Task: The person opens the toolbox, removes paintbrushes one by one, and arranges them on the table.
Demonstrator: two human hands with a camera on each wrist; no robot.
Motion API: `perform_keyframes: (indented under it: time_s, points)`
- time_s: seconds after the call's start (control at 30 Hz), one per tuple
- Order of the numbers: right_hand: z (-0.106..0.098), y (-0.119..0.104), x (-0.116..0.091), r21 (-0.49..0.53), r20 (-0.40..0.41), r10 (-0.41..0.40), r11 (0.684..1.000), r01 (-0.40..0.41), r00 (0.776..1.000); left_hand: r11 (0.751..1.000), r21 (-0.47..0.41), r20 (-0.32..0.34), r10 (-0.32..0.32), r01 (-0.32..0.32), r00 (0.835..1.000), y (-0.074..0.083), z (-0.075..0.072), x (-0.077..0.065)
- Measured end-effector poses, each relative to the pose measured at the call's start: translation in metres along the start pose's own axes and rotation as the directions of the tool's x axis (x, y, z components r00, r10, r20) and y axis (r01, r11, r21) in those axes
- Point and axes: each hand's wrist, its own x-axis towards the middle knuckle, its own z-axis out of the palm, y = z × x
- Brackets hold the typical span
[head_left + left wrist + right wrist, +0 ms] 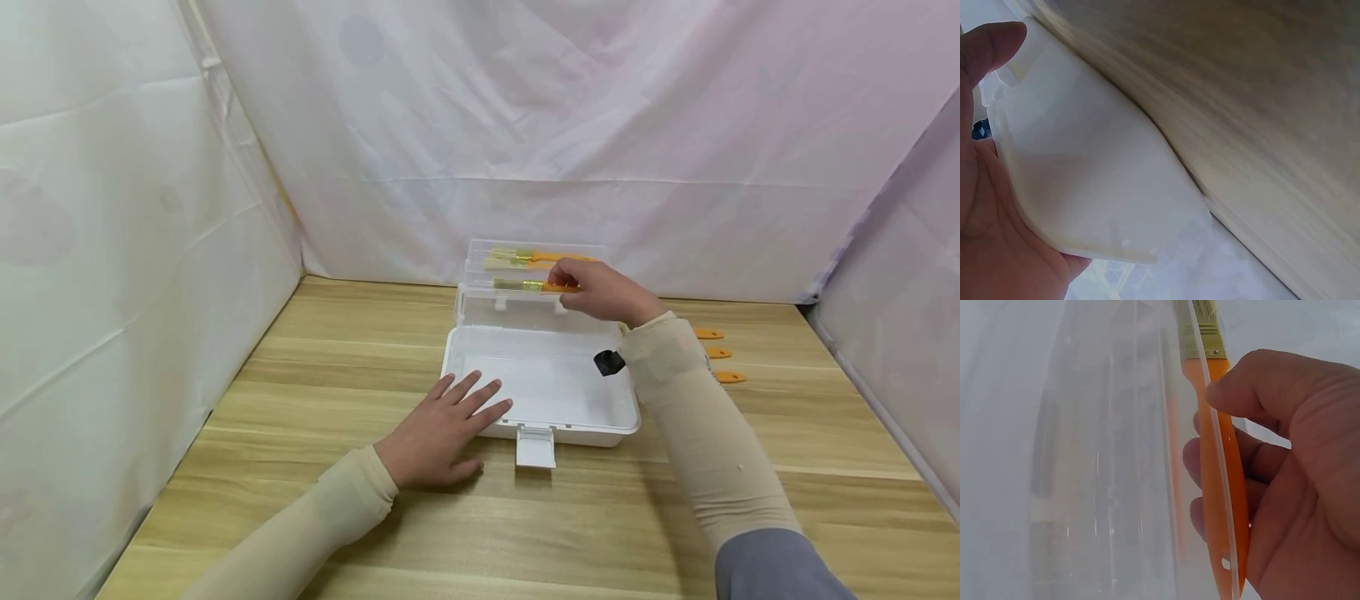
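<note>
My right hand (603, 292) pinches the orange handle of a paintbrush (517, 285) above the raised clear lid (495, 312) of a white plastic box (585, 435). Up close in the right wrist view, the thumb and fingers are around the paintbrush (1215, 456), and a clear plastic edge (1225, 487) runs along its handle. Two more paintbrushes (543, 256) lie side by side in the clear section at the back. With fingers spread, my left hand (438, 437) rests over the box's front left corner. In the left wrist view its palm is against the white wall (1104, 156).
Several orange handles (729, 377) lie on the wooden table (360, 333) to the right, partly hidden by my right forearm. A white latch flap (536, 450) hangs off the box front. A small black camera (609, 362) is on my right wrist. Pale cloth (525, 125) encloses the table.
</note>
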Motion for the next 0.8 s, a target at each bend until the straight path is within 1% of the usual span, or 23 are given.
perform_keyframes:
  time_s: [0.13,0.37,0.8]
  points:
    - [-0.0012,-0.0008,0.0004,-0.009,-0.029,0.007,1.000,-0.007,1.000,1.000,-0.007,-0.004,0.001,-0.001,1.000,0.0002,-0.0010,0.0001]
    - [-0.0046,-0.0015,-0.0002,-0.024,-0.080,-0.014,1.000,0.012,0.997,1.000,-0.006,-0.004,0.001,-0.001,1.000,-0.0001,0.0001,0.0006]
    - [-0.0068,-0.0050,-0.0024,0.000,-0.127,0.008,1.000,-0.008,0.992,1.000,0.000,-0.029,0.008,-0.008,1.000,-0.0008,0.0027,0.0007]
